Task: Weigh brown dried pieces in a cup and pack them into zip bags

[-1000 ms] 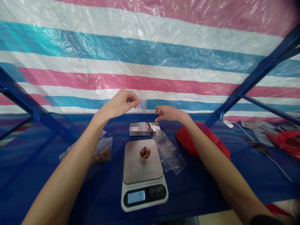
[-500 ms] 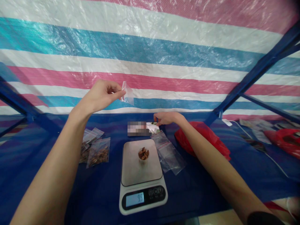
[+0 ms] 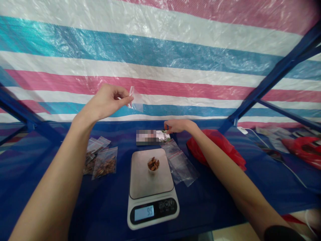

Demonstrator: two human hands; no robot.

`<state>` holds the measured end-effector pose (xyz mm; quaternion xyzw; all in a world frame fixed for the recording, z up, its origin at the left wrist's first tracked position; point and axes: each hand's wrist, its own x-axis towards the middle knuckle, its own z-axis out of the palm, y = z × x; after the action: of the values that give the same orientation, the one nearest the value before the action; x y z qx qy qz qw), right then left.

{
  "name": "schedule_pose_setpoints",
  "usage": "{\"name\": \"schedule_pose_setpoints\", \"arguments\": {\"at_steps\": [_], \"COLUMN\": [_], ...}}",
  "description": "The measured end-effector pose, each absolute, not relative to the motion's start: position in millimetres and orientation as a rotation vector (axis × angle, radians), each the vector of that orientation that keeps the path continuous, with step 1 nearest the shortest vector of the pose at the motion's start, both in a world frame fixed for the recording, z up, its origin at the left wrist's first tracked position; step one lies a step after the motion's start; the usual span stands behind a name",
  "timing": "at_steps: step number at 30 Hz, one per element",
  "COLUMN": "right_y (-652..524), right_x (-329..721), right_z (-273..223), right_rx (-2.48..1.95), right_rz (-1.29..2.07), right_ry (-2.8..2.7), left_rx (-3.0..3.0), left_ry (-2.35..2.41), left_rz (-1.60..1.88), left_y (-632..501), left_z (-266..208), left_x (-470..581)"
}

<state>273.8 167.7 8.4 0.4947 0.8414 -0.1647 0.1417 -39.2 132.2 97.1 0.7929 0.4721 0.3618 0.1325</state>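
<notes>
Up on the left, my left hand (image 3: pixel 112 98) is closed in a pinch on the edge of a small clear zip bag (image 3: pixel 136 102) with a red line. My right hand (image 3: pixel 179 125) is at the right end of a flat phone (image 3: pixel 160 142), fingers bent and slightly apart, a fingertip at its screen. Part of that screen is blurred out. In front of the phone stands a white kitchen scale (image 3: pixel 150 182) reading about 99; I cannot make out a decimal point. On its metal plate sits a small cup (image 3: pixel 153 171) filled with brown nuts (image 3: pixel 153 163).
Flat zip bags (image 3: pixel 184 169) lie right of the scale. Several filled zip bags (image 3: pixel 105 164) lie to its left, partly behind my left forearm. A red plastic bag (image 3: pixel 213 144) sits under my right forearm. Blue metal posts (image 3: pixel 273 73) and a striped sheet (image 3: pixel 160 50) enclose the table (image 3: pixel 107 207).
The picture on the phone's right end has changed from mostly white to darker. Both hands keep nearly the same place, and the scale reading looks the same.
</notes>
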Motion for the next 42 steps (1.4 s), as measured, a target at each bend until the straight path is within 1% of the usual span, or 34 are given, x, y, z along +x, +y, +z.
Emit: {"name": "schedule_pose_setpoints", "arguments": {"at_steps": [9, 17, 28, 42], "right_y": [165, 165, 165, 167], "right_x": [269, 265, 276, 271], "right_z": [11, 7, 16, 9], "right_rx": [1.448, 1.458, 1.443, 1.462], "right_rz": [-0.463, -0.428, -0.485, -0.454], "right_ry": [2.418, 2.391, 2.365, 2.361], "left_rx": [2.3, 2.335, 2.297, 2.316], "left_ry": [1.371, 1.431, 1.442, 1.425], "left_rz": [1.058, 0.985, 0.983, 0.973], "left_y": [129, 127, 122, 122], "left_z": [99, 101, 105, 103], "left_x": [-40, -37, -37, -35]}}
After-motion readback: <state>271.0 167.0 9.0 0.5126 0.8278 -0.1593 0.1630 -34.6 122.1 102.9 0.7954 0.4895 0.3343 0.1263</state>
